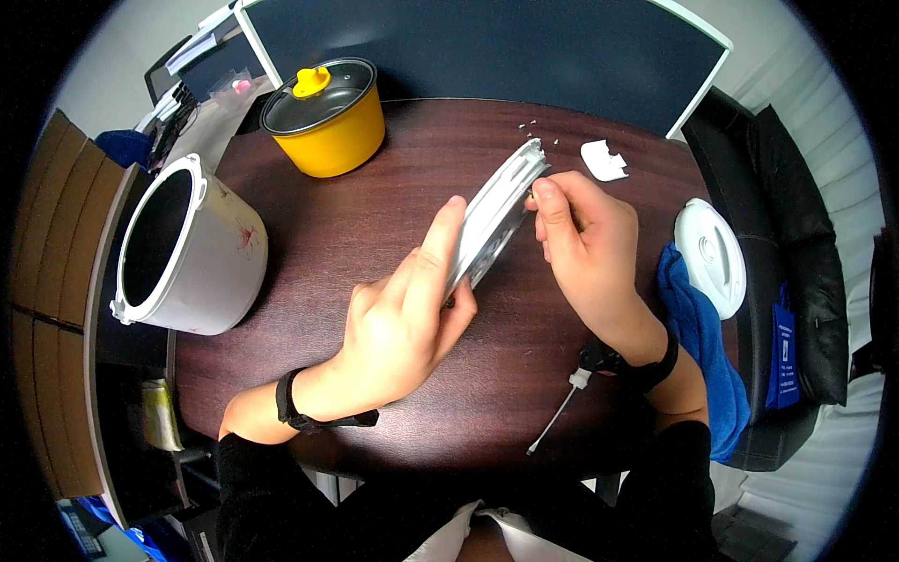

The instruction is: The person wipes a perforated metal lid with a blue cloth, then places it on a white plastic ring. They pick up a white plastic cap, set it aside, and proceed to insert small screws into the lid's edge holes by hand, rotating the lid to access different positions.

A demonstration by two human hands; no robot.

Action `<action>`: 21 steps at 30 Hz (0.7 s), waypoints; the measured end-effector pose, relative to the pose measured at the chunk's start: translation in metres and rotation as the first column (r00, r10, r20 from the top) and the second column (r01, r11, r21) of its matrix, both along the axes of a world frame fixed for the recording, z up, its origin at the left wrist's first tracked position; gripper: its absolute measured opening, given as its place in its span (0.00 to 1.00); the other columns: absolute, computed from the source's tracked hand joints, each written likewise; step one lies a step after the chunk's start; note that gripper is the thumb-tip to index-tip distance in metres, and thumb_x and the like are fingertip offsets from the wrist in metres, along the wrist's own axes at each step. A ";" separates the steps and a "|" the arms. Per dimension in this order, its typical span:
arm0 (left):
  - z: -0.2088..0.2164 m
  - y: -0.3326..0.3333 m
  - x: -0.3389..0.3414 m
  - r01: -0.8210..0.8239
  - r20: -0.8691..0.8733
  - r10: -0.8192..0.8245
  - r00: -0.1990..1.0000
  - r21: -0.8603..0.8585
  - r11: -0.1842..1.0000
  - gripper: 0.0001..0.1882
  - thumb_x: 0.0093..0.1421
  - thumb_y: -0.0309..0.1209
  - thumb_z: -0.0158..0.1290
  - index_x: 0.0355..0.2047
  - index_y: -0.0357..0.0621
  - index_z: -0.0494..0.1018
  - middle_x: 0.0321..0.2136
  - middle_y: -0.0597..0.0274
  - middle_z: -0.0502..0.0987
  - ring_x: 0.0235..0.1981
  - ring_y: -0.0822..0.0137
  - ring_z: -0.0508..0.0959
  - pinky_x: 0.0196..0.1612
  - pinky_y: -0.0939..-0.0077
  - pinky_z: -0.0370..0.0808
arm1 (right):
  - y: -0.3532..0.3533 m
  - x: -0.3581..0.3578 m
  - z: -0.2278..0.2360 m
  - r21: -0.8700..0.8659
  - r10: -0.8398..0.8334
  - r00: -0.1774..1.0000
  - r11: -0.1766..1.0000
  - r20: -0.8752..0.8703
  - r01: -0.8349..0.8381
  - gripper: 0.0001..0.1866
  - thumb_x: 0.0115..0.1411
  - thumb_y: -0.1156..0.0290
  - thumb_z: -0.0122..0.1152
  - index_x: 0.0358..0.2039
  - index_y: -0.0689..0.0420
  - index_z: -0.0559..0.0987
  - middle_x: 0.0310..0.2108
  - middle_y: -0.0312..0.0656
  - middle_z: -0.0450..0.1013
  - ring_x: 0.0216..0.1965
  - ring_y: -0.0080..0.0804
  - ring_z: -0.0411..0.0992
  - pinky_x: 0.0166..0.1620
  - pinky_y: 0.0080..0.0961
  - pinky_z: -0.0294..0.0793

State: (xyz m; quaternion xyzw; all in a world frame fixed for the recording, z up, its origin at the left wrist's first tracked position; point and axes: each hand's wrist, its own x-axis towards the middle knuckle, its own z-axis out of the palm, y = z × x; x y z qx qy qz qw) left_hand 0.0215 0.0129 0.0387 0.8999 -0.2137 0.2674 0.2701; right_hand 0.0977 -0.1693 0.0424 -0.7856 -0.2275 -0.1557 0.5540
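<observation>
My left hand (398, 323) grips a white, lid-like plastic part (496, 201) and holds it tilted on edge above the table. Its right-hand face looks silvery, and its upper end is jagged. Closed in a pinch, my right hand (592, 225) is at that part's upper right side; whatever lies between thumb and finger is too small to make out. A broken white plastic piece (604, 161) and a few small crumbs lie beyond the hands. Partly under my right wrist, a screwdriver (559, 412) rests on the table with its tip toward me.
A white rice cooker body (220, 253) stands at left, its dark opening tipped toward the left. Behind it is a yellow pot (332, 140) with a glass lid. At right are a white oval lid (710, 258) and a blue towel (698, 351). A dark partition (487, 51) closes the far side.
</observation>
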 end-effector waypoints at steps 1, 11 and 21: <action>0.000 0.000 0.000 0.001 0.006 -0.001 1.000 0.000 1.000 0.37 0.50 0.18 0.56 0.61 0.30 0.57 0.45 0.41 0.76 0.29 0.53 0.82 0.30 0.67 0.79 | 0.000 0.000 0.000 -0.010 -0.004 1.000 1.000 0.008 0.004 0.10 0.64 0.69 0.56 0.31 0.63 0.77 0.21 0.44 0.75 0.20 0.27 0.74 0.25 0.23 0.69; -0.002 0.002 0.000 0.006 0.028 -0.006 1.000 0.015 1.000 0.36 0.50 0.19 0.56 0.60 0.29 0.57 0.53 0.38 0.71 0.33 0.52 0.82 0.32 0.67 0.80 | -0.003 -0.003 0.002 -0.122 0.018 0.985 0.992 0.170 0.003 0.07 0.63 0.71 0.56 0.33 0.62 0.76 0.26 0.48 0.75 0.23 0.40 0.75 0.26 0.28 0.71; -0.002 0.000 0.002 0.011 0.077 -0.015 0.997 0.051 0.999 0.41 0.49 0.19 0.58 0.63 0.29 0.54 0.31 0.43 0.78 0.23 0.58 0.81 0.23 0.70 0.78 | -0.004 -0.001 0.005 -0.199 0.031 0.968 0.980 0.249 0.020 0.05 0.61 0.73 0.56 0.32 0.62 0.75 0.25 0.49 0.74 0.23 0.44 0.74 0.26 0.31 0.70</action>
